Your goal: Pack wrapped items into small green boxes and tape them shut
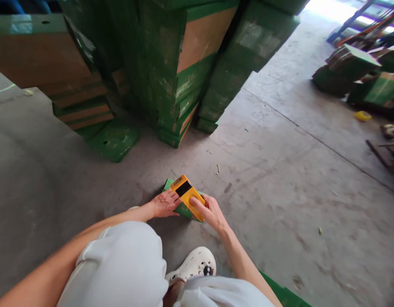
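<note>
Right hand grips yellow device; left hand lies outstretched on green box.

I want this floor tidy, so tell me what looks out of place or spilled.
A small yellow thing, perhaps a tape roll, lies loose on the floor near the green boxes at far right. A few small scraps lie scattered beyond the right hand, like litter. No spill stands out.

Head cam, fwd/dn, close abv hands
</note>
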Tool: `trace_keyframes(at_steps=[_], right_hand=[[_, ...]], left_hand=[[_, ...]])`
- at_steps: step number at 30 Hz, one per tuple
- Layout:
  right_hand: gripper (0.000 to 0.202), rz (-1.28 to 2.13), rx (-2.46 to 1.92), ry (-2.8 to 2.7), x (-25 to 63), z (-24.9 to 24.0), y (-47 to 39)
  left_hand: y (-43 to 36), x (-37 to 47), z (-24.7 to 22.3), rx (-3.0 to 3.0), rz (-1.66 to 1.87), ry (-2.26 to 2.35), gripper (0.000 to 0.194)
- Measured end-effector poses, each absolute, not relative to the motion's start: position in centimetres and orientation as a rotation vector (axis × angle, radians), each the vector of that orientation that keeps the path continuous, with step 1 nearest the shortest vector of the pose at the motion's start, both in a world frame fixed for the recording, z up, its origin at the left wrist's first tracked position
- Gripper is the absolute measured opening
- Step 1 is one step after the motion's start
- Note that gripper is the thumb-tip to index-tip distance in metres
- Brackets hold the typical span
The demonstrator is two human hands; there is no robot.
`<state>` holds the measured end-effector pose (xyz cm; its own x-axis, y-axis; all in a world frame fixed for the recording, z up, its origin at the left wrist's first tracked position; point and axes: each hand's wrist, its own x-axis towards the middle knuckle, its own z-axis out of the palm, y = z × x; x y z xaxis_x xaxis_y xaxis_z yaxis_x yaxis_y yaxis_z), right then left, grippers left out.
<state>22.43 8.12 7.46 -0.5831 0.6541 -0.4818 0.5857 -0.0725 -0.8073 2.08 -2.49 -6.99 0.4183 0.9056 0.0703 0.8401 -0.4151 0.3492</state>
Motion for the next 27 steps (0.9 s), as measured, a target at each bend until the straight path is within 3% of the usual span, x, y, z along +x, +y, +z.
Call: trace_keyframes(at_steps=[3, 7, 12, 15, 19, 22, 27], right_hand=[[0.056, 2.008, -1.450, -1.815, 22.5, 5.9, 8.3], [0.056, 1.981, -1.458, -1.885, 22.5, 4.2, 8.7], [0.058, 1.962, -1.398, -2.008, 22.5, 4.4, 8.9], [0.059, 1.944, -1.396, -2.043, 22.5, 4.6, 9.1], [0.057, 1.945, -1.397, -2.119, 22.5, 4.7, 9.6], [0.057, 1.922, -1.399, -2.184, 22.4, 4.7, 9.9], [0.058, 1.952, -1.390, -2.178, 22.3, 4.6, 9.9]], left_hand=[[-2.3, 1.9, -6.8, 2.467, 0.419, 1.494, 0.070], [-2.2, 1.4, -6.3, 2.469, 0.428, 1.463, 0.083], [-4.0, 0.8, -5.5, 2.326, 0.543, 1.495, 0.069], [-5.7, 0.1, -4.5, 1.927, 0.866, 1.635, 0.046], [-5.3, -1.2, -2.6, 0.851, 1.174, 1.581, 0.048], [-3.0, -2.0, -1.0, 0.291, 1.131, 1.256, 0.050], [-0.5, -2.2, 0.4, 0.132, 0.957, 1.090, 0.043]])
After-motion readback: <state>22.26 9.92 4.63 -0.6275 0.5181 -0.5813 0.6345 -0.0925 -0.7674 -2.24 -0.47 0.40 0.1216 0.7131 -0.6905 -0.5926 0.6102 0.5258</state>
